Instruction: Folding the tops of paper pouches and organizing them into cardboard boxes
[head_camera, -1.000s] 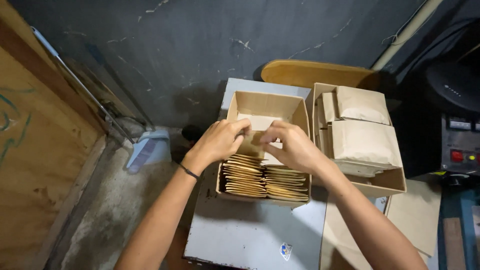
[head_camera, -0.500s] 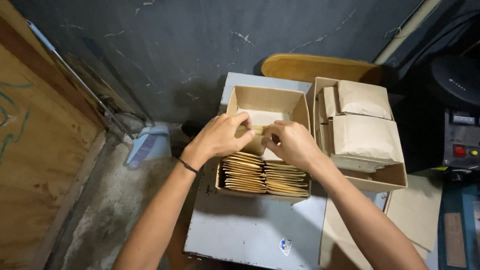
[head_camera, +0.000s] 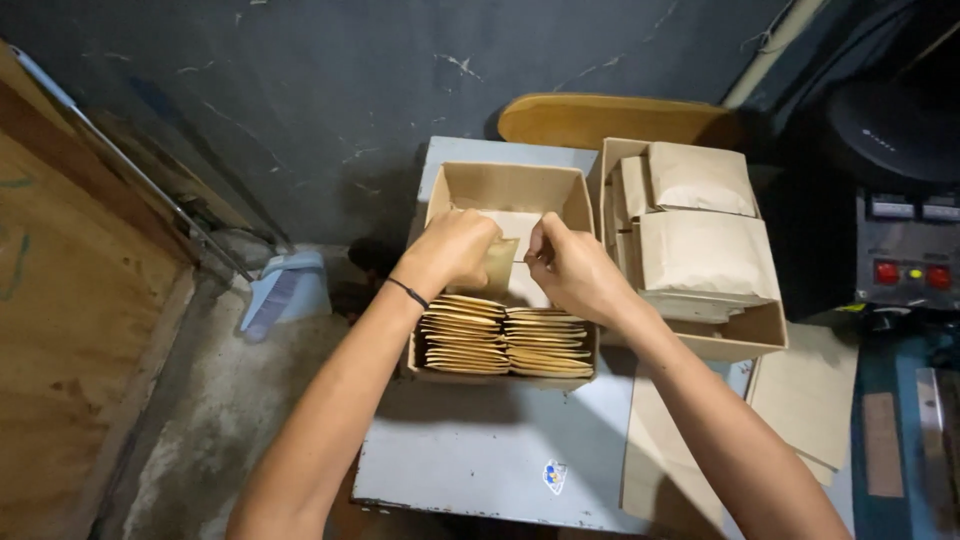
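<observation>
Two open cardboard boxes on grey metal table (head_camera: 480, 470). Front box (head_camera: 455, 195): two rows of flat brown pouches (head_camera: 505, 340) stood on edge, filling near half; exact count unreadable. Side box (head_camera: 755, 335), touching on right: two big kraft bags (head_camera: 705, 250) on top, more beneath. Your left hand (head_camera: 455, 250) and right hand (head_camera: 570, 270) both pinch one brown pouch (head_camera: 503, 265) above rows, fingers closed narrow on it. Small round sticker (head_camera: 555, 477) near table's front edge.

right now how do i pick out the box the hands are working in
On the grey table stand two open cardboard boxes side by side. Take the left box, where both hands meet. Its near end holds two neat rows of flat brown packets on edge; the right box holds bigger, loosely stacked bags.
</observation>
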